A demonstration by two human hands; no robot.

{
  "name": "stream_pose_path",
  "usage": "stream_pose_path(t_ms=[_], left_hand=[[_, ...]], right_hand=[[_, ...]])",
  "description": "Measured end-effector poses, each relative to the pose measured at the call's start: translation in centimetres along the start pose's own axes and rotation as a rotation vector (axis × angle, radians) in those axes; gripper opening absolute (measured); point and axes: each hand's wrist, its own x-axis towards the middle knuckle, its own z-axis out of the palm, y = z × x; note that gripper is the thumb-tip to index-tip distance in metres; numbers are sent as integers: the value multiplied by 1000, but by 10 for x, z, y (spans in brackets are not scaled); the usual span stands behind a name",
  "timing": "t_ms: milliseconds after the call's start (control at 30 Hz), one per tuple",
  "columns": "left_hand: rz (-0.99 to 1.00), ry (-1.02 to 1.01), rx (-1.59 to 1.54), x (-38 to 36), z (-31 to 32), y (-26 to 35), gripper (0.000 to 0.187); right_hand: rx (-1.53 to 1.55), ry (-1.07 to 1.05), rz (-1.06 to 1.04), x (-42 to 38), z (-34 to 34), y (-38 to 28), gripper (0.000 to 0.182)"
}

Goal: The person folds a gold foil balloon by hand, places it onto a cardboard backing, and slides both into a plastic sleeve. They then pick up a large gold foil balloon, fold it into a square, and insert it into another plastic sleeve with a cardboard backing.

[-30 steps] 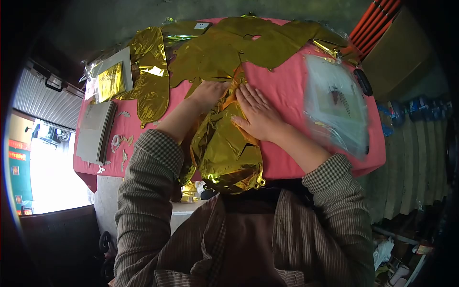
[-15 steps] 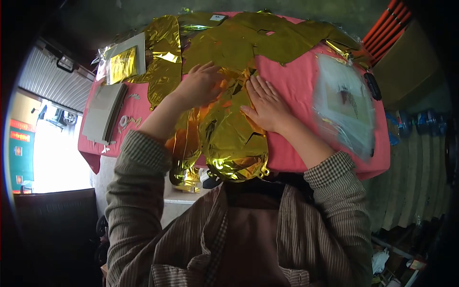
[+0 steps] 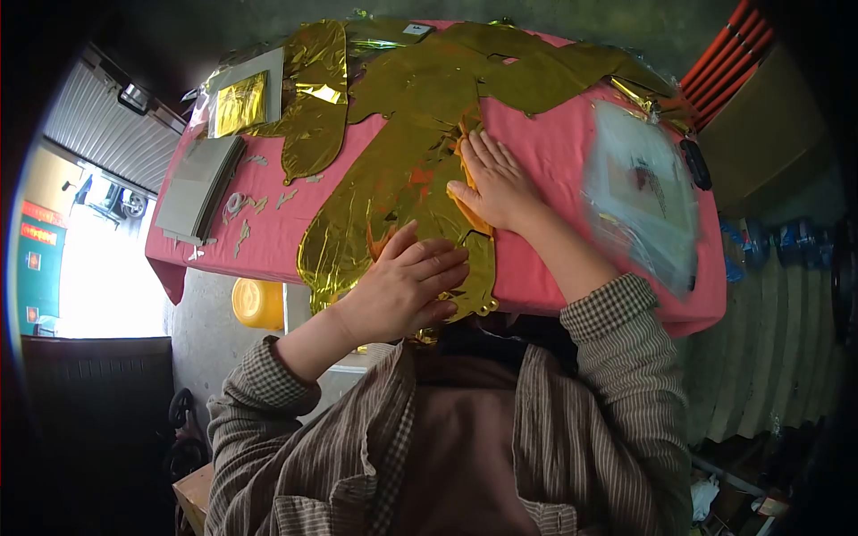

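A large flat gold foil balloon [image 3: 357,228] lies across the pink-covered table [image 3: 545,277], its near end hanging by the table's front edge. Over that near end is my left hand [image 3: 407,281], fingers spread and slightly bent, apparently resting on the foil. My right hand [image 3: 500,183] lies flat, fingers stretched out, along the balloon's right edge, where a strip of orange fabric or foil shows under the palm. Neither hand grips anything that I can see. Further gold foil [image 3: 554,76] spreads at the back of the table.
At the left are stacked grey boards [image 3: 198,192], a packet of folded gold foil [image 3: 241,103] and a white tape roll [image 3: 235,203] among paper scraps. Clear plastic bags [image 3: 642,192] and a black object [image 3: 695,164] lie at the right. A yellow bucket [image 3: 256,304] stands on the floor.
My left hand has moved from the middle of the foil down to its near end. The near foil, crumpled and folded before, now lies wider and flatter to the left. My right hand barely moved.
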Motion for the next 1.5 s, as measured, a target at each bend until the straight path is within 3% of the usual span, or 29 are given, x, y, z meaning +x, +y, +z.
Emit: stream_pose_path(t_ms=[233,300,500,733,1233,1500], left_hand=[[73,44,-69,9,3,-3,43],[32,68,-226,17,7,1,41],[77,100,-52,31,15,11,40],[81,113,-157,29,18,8,40],[116,228,-80,25,19,11,38],[165,168,-203,32,6,1,30]], right_hand=[[28,-10,11,1,0,0,75],[30,-16,11,1,-1,0,75],[51,13,-2,2,4,3,77],[52,-15,29,0,-2,-1,75],[22,43,-1,-1,2,-2,75],[6,55,-16,-1,1,-1,75]])
